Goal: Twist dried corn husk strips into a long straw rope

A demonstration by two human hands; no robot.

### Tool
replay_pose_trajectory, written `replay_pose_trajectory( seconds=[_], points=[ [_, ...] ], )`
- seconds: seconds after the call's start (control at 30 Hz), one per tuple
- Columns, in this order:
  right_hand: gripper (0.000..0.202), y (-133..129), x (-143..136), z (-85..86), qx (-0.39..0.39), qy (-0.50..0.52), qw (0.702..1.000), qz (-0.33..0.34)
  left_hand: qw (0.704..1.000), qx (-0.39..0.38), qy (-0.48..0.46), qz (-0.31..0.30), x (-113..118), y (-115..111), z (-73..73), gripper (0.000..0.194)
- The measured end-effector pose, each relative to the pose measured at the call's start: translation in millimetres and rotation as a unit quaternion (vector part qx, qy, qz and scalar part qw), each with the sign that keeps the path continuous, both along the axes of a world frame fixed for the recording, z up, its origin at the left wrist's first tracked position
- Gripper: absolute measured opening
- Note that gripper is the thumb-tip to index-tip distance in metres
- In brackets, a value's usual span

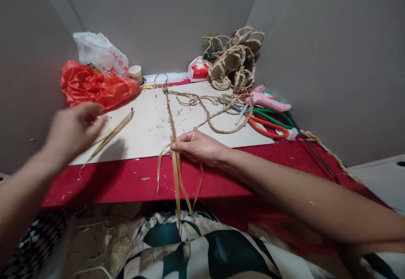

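My right hand (196, 147) pinches the near end of a braided straw cord (171, 116) between thumb and fingers. From that pinch, several loose flat straw strips (176, 177) hang over the table's front edge towards my lap. The cord's far end meets a metal ring (161, 79) at the back of the board. Off to the left, my left hand (76, 129) is raised and slightly blurred, its thumb and forefinger apart with nothing visible between them. Just right of it, a small bunch of dry straw strips (115, 132) lies on the white board (142, 123).
An orange plastic bag (98, 87), a white bag (103, 55) and a paper cup (136, 73) stand back left. Back right are a heap of woven straw pieces (236, 61), a tissue pack (198, 70), a pink glue gun (267, 100) and orange-handled scissors (268, 129). Red cloth (126, 182) covers the table.
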State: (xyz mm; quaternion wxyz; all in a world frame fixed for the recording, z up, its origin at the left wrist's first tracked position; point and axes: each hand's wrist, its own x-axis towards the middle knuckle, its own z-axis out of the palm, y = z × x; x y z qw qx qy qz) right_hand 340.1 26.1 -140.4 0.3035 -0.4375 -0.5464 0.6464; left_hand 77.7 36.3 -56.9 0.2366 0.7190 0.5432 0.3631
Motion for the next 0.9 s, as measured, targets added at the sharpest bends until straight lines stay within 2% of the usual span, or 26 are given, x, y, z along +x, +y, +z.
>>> replay_pose_trajectory(
  seconds=[0.03,0.07,0.1,0.17,0.27,0.43,0.53,0.67,0.77,0.9],
  points=[
    [0.023,0.0,0.0,-0.7,0.000,0.007,1.000,0.002,1.000,-0.008,0.012,0.004,13.2,0.0,-7.2,0.018],
    [0.024,0.0,-0.1,-1.4,0.002,0.012,1.000,0.002,0.997,-0.066,0.009,-0.031,28.8,-1.1,-17.0,0.019],
    [0.025,-0.1,-0.1,-2.0,0.006,0.015,1.000,0.001,0.990,-0.126,-0.025,-0.064,45.2,-2.8,-27.9,0.021],
    [0.027,-0.5,-0.2,-3.1,0.018,0.017,1.000,0.000,0.970,-0.189,-0.107,-0.107,74.0,-5.9,-47.8,0.025],
    [0.030,-0.6,0.6,-3.6,0.042,0.008,0.999,0.005,0.946,-0.234,-0.193,-0.115,95.4,-5.9,-61.5,0.024],
    [0.035,0.6,2.2,-1.1,0.065,-0.004,0.997,0.030,0.915,-0.281,-0.272,-0.100,97.1,-4.9,-57.4,0.021],
    [0.035,0.7,2.2,0.6,0.062,0.004,0.997,0.040,0.917,-0.275,-0.274,-0.092,97.4,-7.1,-56.6,0.021],
    [0.035,0.5,2.9,2.7,0.032,0.041,0.998,0.032,0.936,-0.227,-0.257,-0.079,89.1,-4.1,-53.3,0.016],
    [0.034,1.4,4.5,4.5,-0.004,0.067,0.997,0.031,0.951,-0.197,-0.200,-0.130,77.5,-0.1,-46.6,0.014],
    [0.034,3.4,6.1,5.2,-0.035,0.096,0.993,0.052,0.941,-0.214,-0.088,-0.248,70.8,-0.2,-41.0,0.013]
  ],
)
